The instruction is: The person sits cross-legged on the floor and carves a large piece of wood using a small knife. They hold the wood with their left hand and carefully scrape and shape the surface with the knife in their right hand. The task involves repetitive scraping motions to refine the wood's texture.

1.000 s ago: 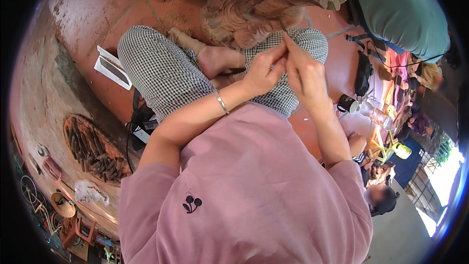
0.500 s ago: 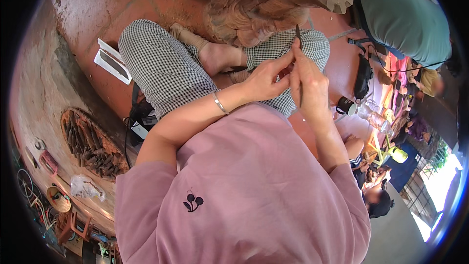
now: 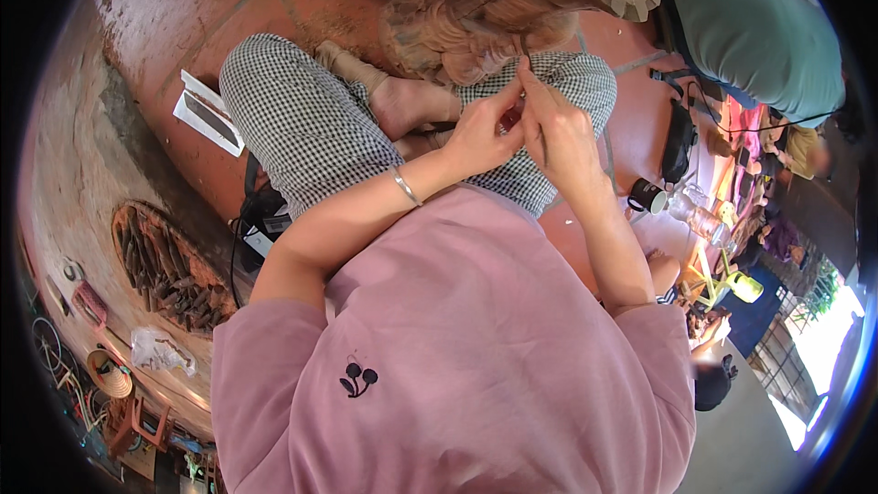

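A large carved piece of brown wood (image 3: 476, 14) lies on the floor in front of my crossed legs. My right hand (image 3: 560, 133) is closed round a thin dark carving chisel (image 3: 524, 42), index finger stretched along it. The chisel's tip meets the near side of the wood, and its rear end is mostly hidden by the hand. My left hand (image 3: 485, 135), with a bracelet on its wrist, is curled closed beside the right one. Its thumb and fingertips press toward the chisel's shaft, though the exact contact is partly hidden.
At left, a round basket of dark-handled tools (image 3: 174, 265) sits beside a clear plastic bag (image 3: 163, 349). A white box (image 3: 208, 114) lies by my left knee. To the right are a dark mug (image 3: 647, 197) and a clear bottle (image 3: 697, 215). Another person in a green shirt (image 3: 754, 37) sits far right.
Both hands and the chisel have moved left along the near side of the wood. The chisel shows less beyond the fingertips than before. The carved wood has stayed in place.
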